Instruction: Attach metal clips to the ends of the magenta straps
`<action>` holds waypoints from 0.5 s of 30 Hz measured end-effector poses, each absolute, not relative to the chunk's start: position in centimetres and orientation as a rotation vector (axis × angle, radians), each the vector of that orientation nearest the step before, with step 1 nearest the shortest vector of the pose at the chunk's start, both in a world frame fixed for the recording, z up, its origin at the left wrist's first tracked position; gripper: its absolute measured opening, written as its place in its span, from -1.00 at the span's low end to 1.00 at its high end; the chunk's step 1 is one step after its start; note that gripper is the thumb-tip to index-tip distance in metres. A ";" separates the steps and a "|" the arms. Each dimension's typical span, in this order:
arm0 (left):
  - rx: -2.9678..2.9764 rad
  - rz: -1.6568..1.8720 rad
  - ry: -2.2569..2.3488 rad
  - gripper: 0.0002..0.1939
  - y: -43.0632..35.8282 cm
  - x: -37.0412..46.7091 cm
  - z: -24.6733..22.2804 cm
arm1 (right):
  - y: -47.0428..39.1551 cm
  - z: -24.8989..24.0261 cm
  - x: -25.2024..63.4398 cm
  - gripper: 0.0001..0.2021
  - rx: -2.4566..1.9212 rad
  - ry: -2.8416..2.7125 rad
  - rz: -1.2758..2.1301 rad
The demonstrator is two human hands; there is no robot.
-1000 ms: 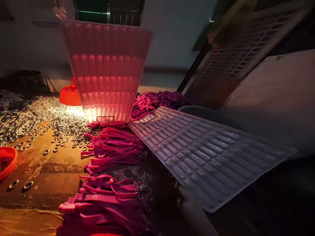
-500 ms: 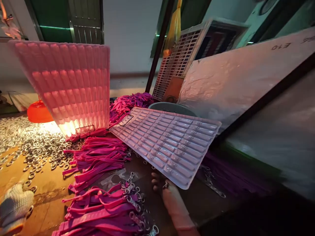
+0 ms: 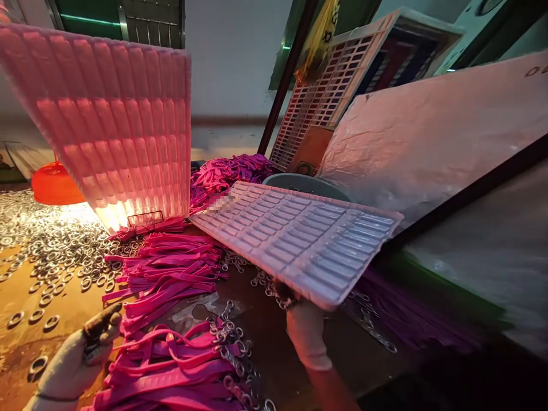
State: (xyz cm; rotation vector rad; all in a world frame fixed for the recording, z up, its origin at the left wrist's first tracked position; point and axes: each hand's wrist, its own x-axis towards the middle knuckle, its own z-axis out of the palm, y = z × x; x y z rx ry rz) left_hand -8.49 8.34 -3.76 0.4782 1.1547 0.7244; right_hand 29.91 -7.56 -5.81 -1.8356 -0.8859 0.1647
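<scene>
Half a second ago my left grip (image 3: pixel 81 357) was at the edge of view, over the loose rings; now it is in beside the magenta straps (image 3: pixel 171 368), fingers half curled, dark tips angled at their plain ends. My right grip (image 3: pixel 295 305) has slid further up under the near edge of a moulded plastic tray (image 3: pixel 295 234), which hides part of it. I judge that this puts a hand on each side of the strap rows. I cannot tell whether either one is pinching anything.

The straps lie heaped across the tabletop (image 3: pixel 12 379), flat, matt and limp, their right ends finished with shiny linked rings (image 3: pixel 233 345). To the left spread loose oval metal rings (image 3: pixel 64 265), hard and bright under a red lampshade (image 3: pixel 55 185). The clear tray slants, its long ribbed pockets glossy; an upright ribbed panel (image 3: pixel 128 131) glows pink, cloudy and scalloped. The wood beneath is scuffed and brown. Pale, cloth-like covering wraps my left hand up to a dark wrist band.
</scene>
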 end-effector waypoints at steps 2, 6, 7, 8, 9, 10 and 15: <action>0.398 0.751 1.130 -0.67 8.4 -8.6 -5.2 | -5.1 -3.1 30.7 -0.71 -1.826 -0.896 0.110; 0.369 0.671 1.021 -0.77 8.2 -7.5 -6.7 | 2.8 3.9 33.5 -0.76 -1.624 -1.015 -0.161; 0.378 0.649 1.022 -0.76 8.1 -7.2 -6.8 | 5.4 5.7 34.5 -0.76 -1.584 -1.025 -0.202; 0.393 0.630 1.023 -0.75 8.0 -6.8 -6.8 | 8.0 7.5 35.6 -0.74 -1.559 -1.047 -0.214; 0.413 0.615 1.021 -0.72 7.9 -6.5 -6.7 | 10.7 9.2 36.6 -0.73 -1.527 -1.078 -0.213; 0.440 0.604 1.016 -0.68 7.9 -6.2 -6.7 | 13.4 10.7 37.5 -0.71 -1.501 -1.110 -0.206; 0.698 0.502 1.038 -0.64 7.8 -4.5 -6.4 | 24.7 14.5 40.0 -0.56 -1.400 -1.340 -0.079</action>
